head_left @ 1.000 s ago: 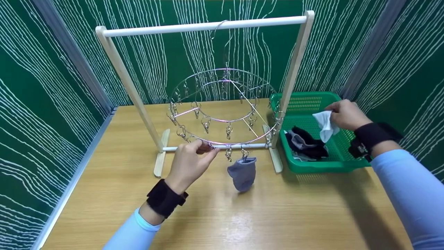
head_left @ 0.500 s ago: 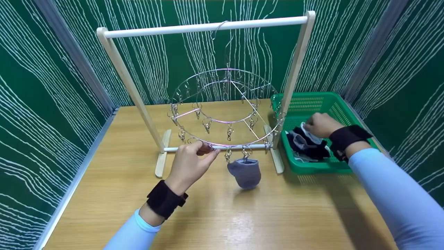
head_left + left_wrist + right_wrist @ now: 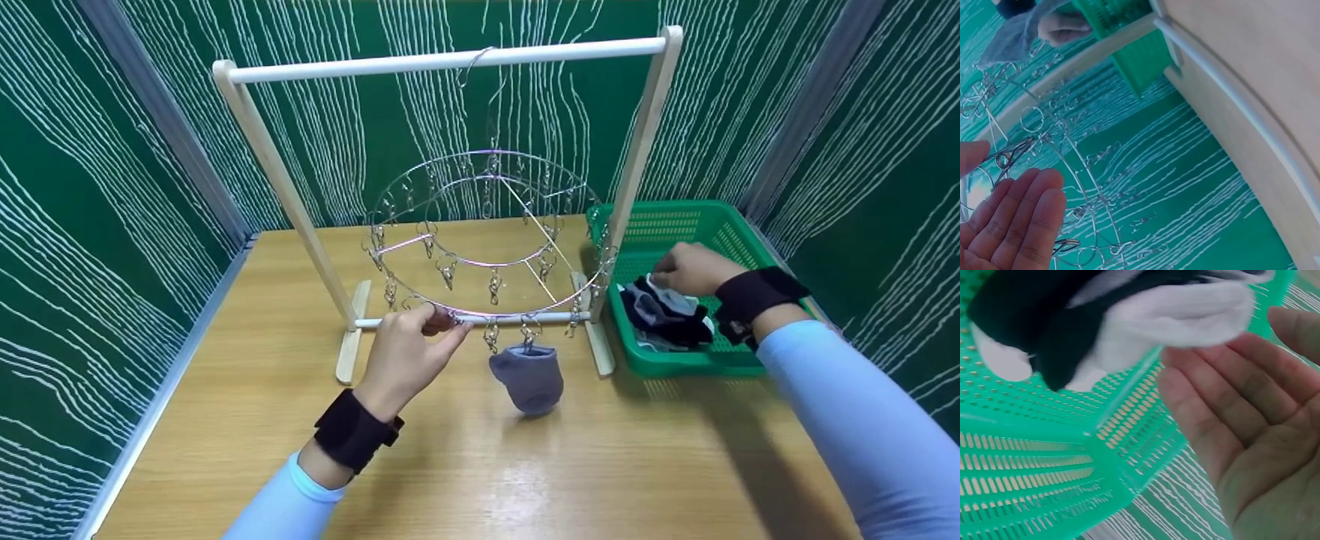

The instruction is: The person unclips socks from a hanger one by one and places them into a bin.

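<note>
At centre frame, left hand pinches a clip on the round hanger; at right, right hand, fingers relaxed, touches socks in the green basket.

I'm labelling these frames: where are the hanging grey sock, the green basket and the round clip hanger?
grey sock (image 3: 527,377), head view, middle of its body
green basket (image 3: 675,214), head view, far wall
round clip hanger (image 3: 517,309), head view, front of outer ring

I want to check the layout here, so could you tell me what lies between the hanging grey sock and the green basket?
In the head view, the wooden rack's right foot stands between the grey sock and the green basket.
</note>
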`<state>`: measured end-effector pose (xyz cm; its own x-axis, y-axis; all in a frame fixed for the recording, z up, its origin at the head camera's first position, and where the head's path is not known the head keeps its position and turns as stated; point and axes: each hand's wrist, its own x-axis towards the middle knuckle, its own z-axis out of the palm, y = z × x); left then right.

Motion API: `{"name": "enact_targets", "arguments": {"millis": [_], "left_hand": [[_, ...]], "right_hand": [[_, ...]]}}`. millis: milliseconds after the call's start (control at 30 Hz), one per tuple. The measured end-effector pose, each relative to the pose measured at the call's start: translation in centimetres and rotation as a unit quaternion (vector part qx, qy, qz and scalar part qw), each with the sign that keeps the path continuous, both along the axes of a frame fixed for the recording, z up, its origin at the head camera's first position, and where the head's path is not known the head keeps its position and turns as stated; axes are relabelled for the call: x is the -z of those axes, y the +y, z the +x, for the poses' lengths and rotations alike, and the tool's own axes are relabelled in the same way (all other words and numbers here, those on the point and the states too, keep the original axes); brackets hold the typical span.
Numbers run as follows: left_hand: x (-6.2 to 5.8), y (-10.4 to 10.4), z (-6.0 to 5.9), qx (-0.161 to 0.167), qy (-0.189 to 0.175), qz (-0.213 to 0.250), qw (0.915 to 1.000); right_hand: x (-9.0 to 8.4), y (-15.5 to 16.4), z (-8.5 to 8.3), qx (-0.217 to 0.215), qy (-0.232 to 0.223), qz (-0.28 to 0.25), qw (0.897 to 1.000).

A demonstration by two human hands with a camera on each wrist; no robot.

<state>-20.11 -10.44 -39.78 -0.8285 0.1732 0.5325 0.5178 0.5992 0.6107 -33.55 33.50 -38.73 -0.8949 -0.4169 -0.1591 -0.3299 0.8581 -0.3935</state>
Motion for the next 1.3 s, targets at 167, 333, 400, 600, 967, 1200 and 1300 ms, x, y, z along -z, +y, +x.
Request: {"name": "enact_targets", "arguments": {"millis": [167, 333, 400, 600, 967, 1200, 1300], "left_hand": [[0.1, -0.2, 0.0, -0.002, 0.001, 0.005, 1.0000], [0.2, -0.6, 0.0, -0.010, -0.006, 0.009, 0.9999], [0.2, -0.8, 0.0, -0.016, -0.010, 0.010, 0.9998], [0.3, -1.4, -0.2, -0.034, -0.015, 0.008, 0.9993], [0.2, -2.3, -0.6, -0.048, -0.018, 0.023, 0.9984], [0.3, -2.9, -0.9, -0.064, -0.036, 0.027, 0.9969], [0.3, -3.1, -0.9, -0.068, -0.039, 0.028, 0.9965]], "right_hand": [[-1.4, -0.4, 1.4, 0.017, 0.059, -0.054, 0.997], [-2.4, -2.2, 3.5, 0.031, 0.170, -0.128, 0.977], [-2.5, -3.0, 4.3, 0.020, 0.233, -0.160, 0.959], [-2.5, -5.3, 6.0, -0.058, 0.400, -0.219, 0.888], [-2.5, -9.1, 8.8, -0.154, 0.438, -0.190, 0.865], [-2.3, -10.6, 9.2, -0.181, 0.449, -0.132, 0.865], [-2.1, -11.1, 9.1, -0.190, 0.466, -0.133, 0.854]]}}
